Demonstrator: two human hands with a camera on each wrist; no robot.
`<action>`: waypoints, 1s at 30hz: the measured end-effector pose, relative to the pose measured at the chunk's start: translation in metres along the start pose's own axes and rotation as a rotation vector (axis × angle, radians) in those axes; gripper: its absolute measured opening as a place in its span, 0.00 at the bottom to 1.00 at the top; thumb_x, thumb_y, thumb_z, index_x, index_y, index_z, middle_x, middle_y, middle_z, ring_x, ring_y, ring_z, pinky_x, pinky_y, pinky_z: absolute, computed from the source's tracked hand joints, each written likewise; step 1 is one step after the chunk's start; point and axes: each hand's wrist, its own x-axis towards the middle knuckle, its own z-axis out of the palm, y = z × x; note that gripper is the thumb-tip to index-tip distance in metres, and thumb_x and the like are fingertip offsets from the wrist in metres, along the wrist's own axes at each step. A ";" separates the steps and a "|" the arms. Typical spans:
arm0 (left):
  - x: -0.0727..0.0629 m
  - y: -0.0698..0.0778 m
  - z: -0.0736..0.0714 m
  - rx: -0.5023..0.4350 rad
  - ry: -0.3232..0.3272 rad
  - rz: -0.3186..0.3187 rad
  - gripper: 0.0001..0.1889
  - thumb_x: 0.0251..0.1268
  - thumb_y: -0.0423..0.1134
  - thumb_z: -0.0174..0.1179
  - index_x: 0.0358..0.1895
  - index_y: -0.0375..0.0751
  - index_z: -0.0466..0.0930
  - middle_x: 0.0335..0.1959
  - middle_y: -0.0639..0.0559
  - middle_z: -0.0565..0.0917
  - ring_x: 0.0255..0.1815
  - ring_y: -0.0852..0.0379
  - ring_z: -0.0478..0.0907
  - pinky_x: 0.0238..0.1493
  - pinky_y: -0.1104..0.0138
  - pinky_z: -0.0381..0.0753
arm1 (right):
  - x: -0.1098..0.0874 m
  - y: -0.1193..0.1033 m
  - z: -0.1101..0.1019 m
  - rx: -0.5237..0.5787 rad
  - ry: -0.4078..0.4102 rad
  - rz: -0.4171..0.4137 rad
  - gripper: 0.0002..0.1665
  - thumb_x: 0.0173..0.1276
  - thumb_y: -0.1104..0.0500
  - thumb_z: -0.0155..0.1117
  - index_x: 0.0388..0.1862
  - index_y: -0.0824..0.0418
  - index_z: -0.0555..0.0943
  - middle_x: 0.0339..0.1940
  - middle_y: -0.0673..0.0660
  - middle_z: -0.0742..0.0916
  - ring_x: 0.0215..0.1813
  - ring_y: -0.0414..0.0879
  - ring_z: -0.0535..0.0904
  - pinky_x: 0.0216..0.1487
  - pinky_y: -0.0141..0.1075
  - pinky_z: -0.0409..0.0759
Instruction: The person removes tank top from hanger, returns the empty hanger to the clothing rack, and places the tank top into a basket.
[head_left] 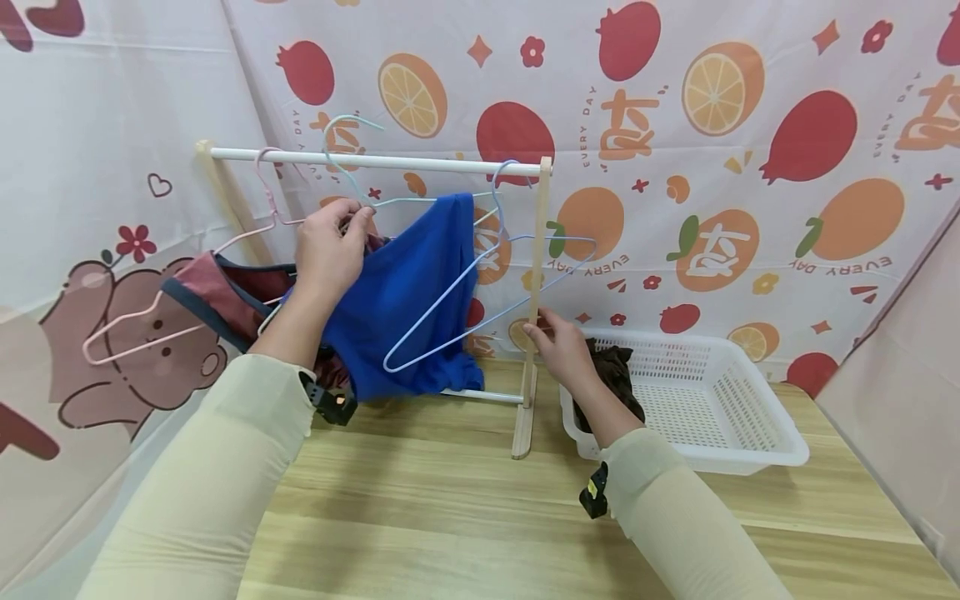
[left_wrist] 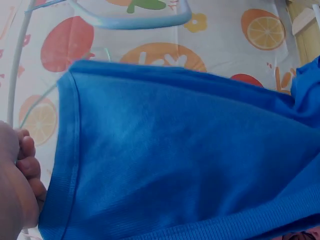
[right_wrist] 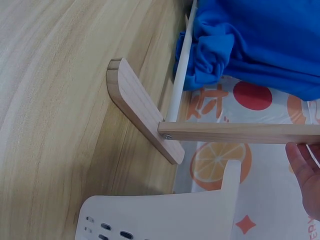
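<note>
My left hand (head_left: 356, 218) is raised in front of a small wooden drying rack (head_left: 420, 162) and pinches the top edge of a blue garment (head_left: 405, 292) where it meets a teal wire hanger (head_left: 348, 158). In the left wrist view the blue cloth (left_wrist: 190, 150) fills the frame, with curled fingers (left_wrist: 22, 170) at its hem. My right hand (head_left: 538, 327) is lower, fingers fairly straight, touching the rack's right post (head_left: 538, 250). From the right wrist the fingertips (right_wrist: 305, 172) lie just under that post (right_wrist: 240, 132). A light blue hanger (head_left: 480, 275) hangs on the rail in front of the blue cloth.
A pink hanger (head_left: 150, 317) and a maroon garment (head_left: 217, 300) hang at the rack's left end. A white slotted basket (head_left: 750, 442) with a dark garment (head_left: 615, 367) stands right of the rack on the wooden table (head_left: 450, 517). Printed fabric walls close in behind and at both sides.
</note>
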 end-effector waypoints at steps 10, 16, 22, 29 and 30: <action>-0.019 -0.018 0.008 -0.025 -0.098 0.069 0.18 0.75 0.51 0.52 0.44 0.40 0.84 0.29 0.45 0.82 0.30 0.57 0.74 0.33 0.66 0.69 | 0.000 0.001 0.000 -0.002 0.005 0.000 0.26 0.74 0.47 0.58 0.66 0.57 0.75 0.52 0.58 0.86 0.54 0.53 0.83 0.51 0.48 0.82; -0.035 -0.033 0.017 0.006 -0.190 0.091 0.15 0.76 0.46 0.53 0.45 0.39 0.84 0.29 0.43 0.83 0.30 0.52 0.77 0.35 0.62 0.71 | -0.001 -0.001 -0.001 0.003 0.004 0.001 0.25 0.75 0.48 0.58 0.66 0.57 0.75 0.52 0.59 0.85 0.54 0.53 0.83 0.49 0.47 0.83; -0.052 -0.047 0.028 0.037 -0.287 0.080 0.13 0.75 0.45 0.53 0.43 0.42 0.84 0.28 0.46 0.83 0.30 0.51 0.77 0.39 0.58 0.72 | 0.000 -0.003 -0.003 0.015 -0.009 0.000 0.25 0.75 0.47 0.57 0.66 0.56 0.75 0.52 0.58 0.85 0.54 0.53 0.83 0.44 0.44 0.85; -0.070 -0.061 0.036 0.067 -0.411 -0.003 0.13 0.76 0.47 0.52 0.40 0.45 0.83 0.29 0.47 0.84 0.32 0.49 0.80 0.36 0.58 0.74 | -0.001 -0.002 -0.003 0.005 -0.005 0.015 0.26 0.73 0.47 0.59 0.66 0.56 0.75 0.52 0.58 0.86 0.55 0.52 0.82 0.52 0.48 0.81; -0.072 -0.062 0.037 0.066 -0.427 -0.020 0.13 0.76 0.47 0.52 0.39 0.45 0.84 0.31 0.47 0.85 0.35 0.50 0.82 0.38 0.58 0.76 | -0.003 -0.001 -0.003 0.014 -0.001 0.030 0.27 0.73 0.47 0.60 0.66 0.56 0.74 0.52 0.58 0.85 0.55 0.53 0.82 0.53 0.48 0.81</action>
